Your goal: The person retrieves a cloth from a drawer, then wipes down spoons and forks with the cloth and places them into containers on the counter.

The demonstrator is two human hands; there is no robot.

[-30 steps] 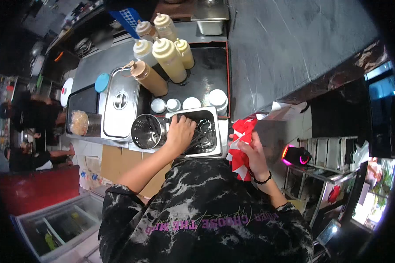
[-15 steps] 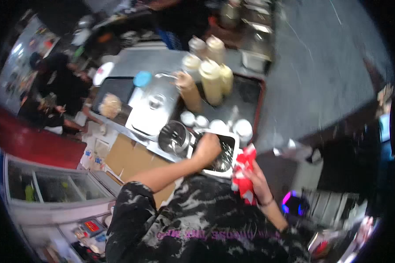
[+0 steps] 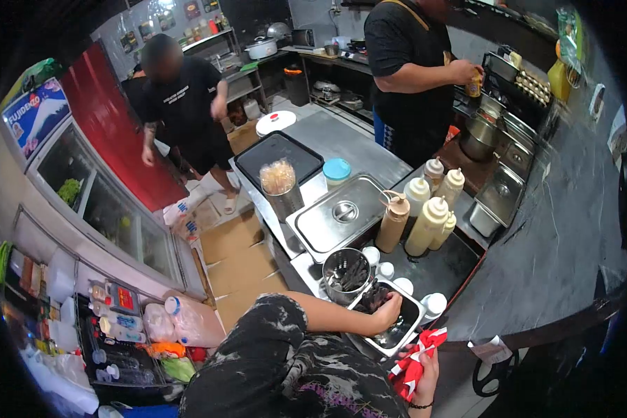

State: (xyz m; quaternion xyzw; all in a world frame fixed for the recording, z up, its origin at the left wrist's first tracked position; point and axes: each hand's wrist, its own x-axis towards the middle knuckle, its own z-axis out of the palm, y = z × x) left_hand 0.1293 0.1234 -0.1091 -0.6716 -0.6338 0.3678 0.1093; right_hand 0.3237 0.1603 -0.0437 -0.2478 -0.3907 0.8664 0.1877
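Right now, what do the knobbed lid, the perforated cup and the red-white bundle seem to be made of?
Lid: probably stainless steel, smooth and shiny, from its silvery reflections.
Cup: likely steel too, glossy, with a bright rim.
Bundle: fabric or paper, rather matte; its folds leave both possible.

A red panel (image 3: 118,125) stands beside 1 glass-fronted fridge (image 3: 111,216); seemingly flattened cardboard (image 3: 240,258) covers floor.

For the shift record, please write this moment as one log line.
left hand: at dark items in metal pan | right hand: holds red-and-white cloth | beside pan: perforated cup | beyond: squeeze bottles
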